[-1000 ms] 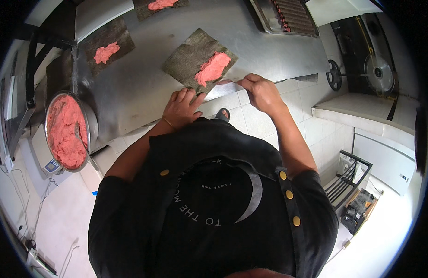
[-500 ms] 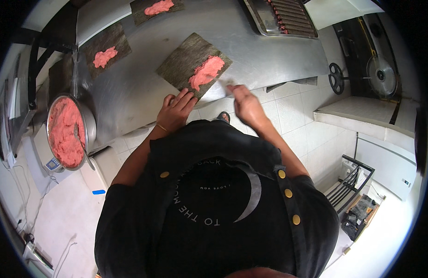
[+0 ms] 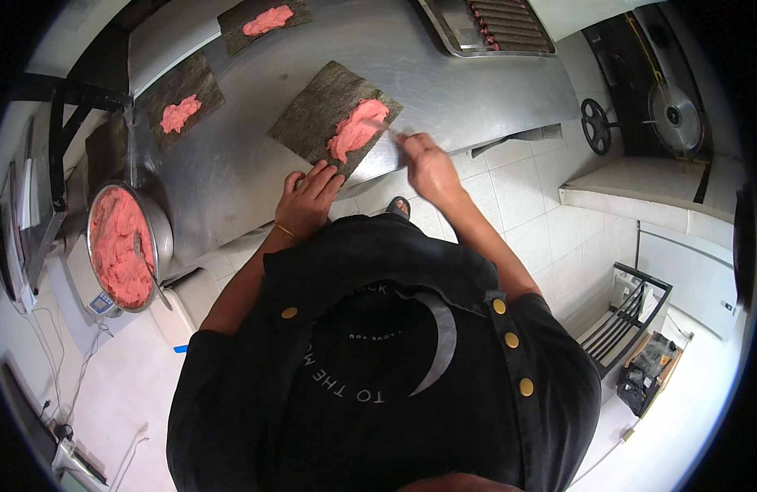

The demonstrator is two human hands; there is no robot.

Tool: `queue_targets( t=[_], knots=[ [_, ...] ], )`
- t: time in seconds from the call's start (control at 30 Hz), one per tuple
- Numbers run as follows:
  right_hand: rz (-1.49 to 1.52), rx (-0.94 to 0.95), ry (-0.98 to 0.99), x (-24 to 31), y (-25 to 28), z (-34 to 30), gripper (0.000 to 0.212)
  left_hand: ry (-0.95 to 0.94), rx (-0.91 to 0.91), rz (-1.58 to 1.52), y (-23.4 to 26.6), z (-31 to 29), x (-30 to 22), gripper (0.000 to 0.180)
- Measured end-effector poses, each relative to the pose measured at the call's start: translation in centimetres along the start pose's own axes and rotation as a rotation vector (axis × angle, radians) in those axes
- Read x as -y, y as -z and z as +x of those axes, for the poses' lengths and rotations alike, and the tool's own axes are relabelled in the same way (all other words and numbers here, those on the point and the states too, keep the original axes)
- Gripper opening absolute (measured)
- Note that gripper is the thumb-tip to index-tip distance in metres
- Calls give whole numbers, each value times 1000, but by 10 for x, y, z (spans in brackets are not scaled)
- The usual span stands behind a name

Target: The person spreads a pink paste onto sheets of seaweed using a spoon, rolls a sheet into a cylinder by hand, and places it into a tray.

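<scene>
dark sheet [image 3: 304, 107] just ahead, near corner under left hand [image 3: 307, 199]

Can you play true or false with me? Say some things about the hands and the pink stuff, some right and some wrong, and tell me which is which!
1. The left hand touches a corner of a dark sheet. True.
2. The metal bowl on the left has pink paste in it. True.
3. The right hand is inside that bowl. False: it holds a thin tool, a bit blurry, by the pink dollop on the sheet.
4. Only one dark sheet has pink on it. False: three of them do.
5. The tray at the top holds dark rolls. True.
</scene>
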State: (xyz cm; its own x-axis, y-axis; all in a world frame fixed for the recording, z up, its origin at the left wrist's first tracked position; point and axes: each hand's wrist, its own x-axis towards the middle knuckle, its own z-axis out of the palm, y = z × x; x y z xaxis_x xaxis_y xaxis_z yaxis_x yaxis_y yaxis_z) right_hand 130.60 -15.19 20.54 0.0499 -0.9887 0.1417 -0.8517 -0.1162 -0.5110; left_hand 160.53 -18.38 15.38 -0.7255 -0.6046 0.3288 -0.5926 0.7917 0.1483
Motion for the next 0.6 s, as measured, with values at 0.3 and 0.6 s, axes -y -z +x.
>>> queue_targets(
  t=[0.3,0.6],
  knots=[
    [-18,7,56,9,0,11,46,-4,-5,-16,2,2,0,32],
    [-51,-42,29,5,9,30,42,-24,-23,41,-11,-6,5,32]
  ],
)
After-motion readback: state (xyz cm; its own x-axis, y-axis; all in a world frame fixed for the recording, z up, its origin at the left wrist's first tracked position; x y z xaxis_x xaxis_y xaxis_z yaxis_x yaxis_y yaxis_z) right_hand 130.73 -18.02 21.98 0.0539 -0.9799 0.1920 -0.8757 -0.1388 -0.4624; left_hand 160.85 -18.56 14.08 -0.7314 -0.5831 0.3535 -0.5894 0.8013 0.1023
